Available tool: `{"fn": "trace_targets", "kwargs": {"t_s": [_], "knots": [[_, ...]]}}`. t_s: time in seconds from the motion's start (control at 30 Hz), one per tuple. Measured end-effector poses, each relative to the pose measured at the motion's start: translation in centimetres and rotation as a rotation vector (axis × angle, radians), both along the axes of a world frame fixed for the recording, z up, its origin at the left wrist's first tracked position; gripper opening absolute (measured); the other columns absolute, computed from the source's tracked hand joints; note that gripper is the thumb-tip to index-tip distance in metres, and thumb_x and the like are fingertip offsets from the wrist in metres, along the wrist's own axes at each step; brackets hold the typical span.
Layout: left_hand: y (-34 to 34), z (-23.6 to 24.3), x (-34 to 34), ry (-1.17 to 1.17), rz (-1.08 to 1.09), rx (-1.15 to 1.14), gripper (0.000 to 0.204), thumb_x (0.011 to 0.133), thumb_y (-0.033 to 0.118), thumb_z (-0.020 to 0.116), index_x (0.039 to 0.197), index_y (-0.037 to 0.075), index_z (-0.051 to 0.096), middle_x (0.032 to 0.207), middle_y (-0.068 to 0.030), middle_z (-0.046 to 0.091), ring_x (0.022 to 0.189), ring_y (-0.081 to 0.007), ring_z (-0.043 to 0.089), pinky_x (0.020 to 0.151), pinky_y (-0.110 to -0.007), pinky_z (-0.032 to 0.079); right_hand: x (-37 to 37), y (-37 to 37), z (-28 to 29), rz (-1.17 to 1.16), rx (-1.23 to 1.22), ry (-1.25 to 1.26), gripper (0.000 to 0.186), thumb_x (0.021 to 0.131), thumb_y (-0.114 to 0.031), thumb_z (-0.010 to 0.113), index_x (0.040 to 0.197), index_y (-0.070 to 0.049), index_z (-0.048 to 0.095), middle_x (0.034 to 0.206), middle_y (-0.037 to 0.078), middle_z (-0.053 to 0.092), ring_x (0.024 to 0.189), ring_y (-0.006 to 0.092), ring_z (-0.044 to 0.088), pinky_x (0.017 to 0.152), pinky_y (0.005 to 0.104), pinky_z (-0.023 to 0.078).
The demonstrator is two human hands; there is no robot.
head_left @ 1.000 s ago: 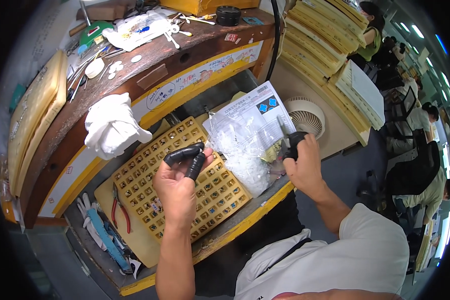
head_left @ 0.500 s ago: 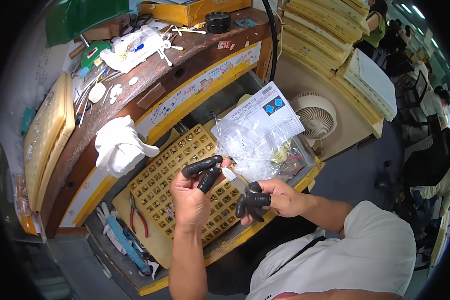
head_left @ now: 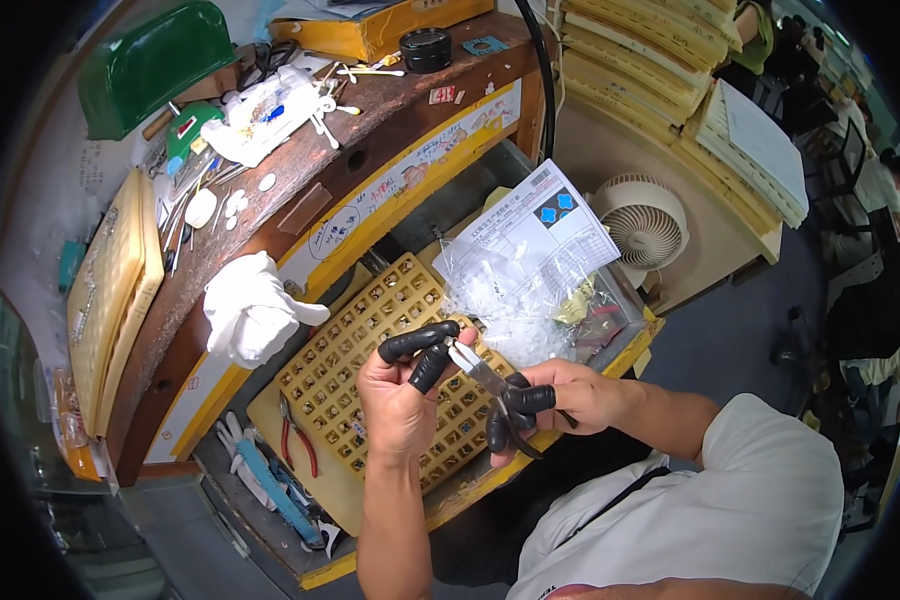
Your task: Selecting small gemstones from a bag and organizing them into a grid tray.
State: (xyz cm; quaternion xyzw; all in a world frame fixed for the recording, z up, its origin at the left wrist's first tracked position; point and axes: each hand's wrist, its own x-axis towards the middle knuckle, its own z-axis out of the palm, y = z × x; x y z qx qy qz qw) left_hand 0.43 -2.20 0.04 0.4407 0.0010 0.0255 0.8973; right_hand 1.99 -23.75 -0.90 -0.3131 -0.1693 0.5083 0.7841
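Yellow compartment tray below | left hand: pinching tiny piece | right hand: gripping pliers, tips just beside it

The held pliers look metal (smooth, glossy).

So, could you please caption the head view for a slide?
Above a yellow compartmented tray, the right hand holds pliers with pale tips close to the left hand.

Too tiny to tell!

And the piece at the fingertips of the left hand defies identification! The right hand hides part of the metal tool; stacked trays run off the upper edge.
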Motion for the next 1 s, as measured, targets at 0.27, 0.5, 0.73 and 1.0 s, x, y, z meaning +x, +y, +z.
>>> {"fn": "trace_targets", "kwargs": {"t_s": [0.27, 0.5, 0.73, 1.0], "knots": [[-0.13, -0.07, 0.02, -0.013, 0.009, 0.002, 0.017, 0.091, -0.005, 0.061, 0.107, -0.005, 0.063, 0.109, -0.0207, 0.068, 0.107, -0.0326, 0.067, 0.092, -0.040, 0.058, -0.12, 0.04, 0.12, 0.009, -0.059, -0.011, 0.034, 0.105, -0.020, 0.041, 0.115, 0.010, 0.053, 0.108, 0.019, 0.064, 0.104, 0.0346, 0.067, 0.097, 0.0439, 0.052], [-0.05, -0.17, -0.09, -0.021, 0.000, -0.009, 0.016, 0.091, -0.006, 0.060, 0.107, -0.005, 0.063, 0.109, -0.0210, 0.068, 0.107, -0.0324, 0.067, 0.092, -0.040, 0.059, -0.28, 0.14, -0.17, 0.003, -0.031, -0.001, 0.033, 0.105, -0.021, 0.042, 0.112, 0.010, 0.054, 0.106, 0.018, 0.064, 0.103, 0.0338, 0.067, 0.097, 0.0439, 0.052], [0.02, -0.14, -0.12, -0.026, -0.012, -0.001, 0.016, 0.090, -0.007, 0.060, 0.105, -0.005, 0.064, 0.108, -0.0206, 0.068, 0.106, -0.0327, 0.067, 0.091, -0.040, 0.059, -0.57, 0.14, -0.50, 0.000, -0.089, 0.008, 0.031, 0.105, -0.025, 0.042, 0.108, 0.002, 0.056, 0.100, 0.014, 0.065, 0.094, 0.0294, 0.069, 0.081, 0.0316, 0.050], [-0.04, -0.32, -0.02, -0.015, -0.007, 0.018, 0.016, 0.090, -0.007, 0.060, 0.105, -0.006, 0.064, 0.107, -0.0201, 0.069, 0.105, -0.0339, 0.068, 0.091, -0.041, 0.059, -0.99, 0.66, 0.03, -0.010, -0.003, 0.089, 0.030, 0.104, -0.026, 0.043, 0.100, 0.001, 0.054, 0.083, 0.014, 0.060, 0.077, 0.0251, 0.063, 0.069, 0.0347, 0.051]]}}
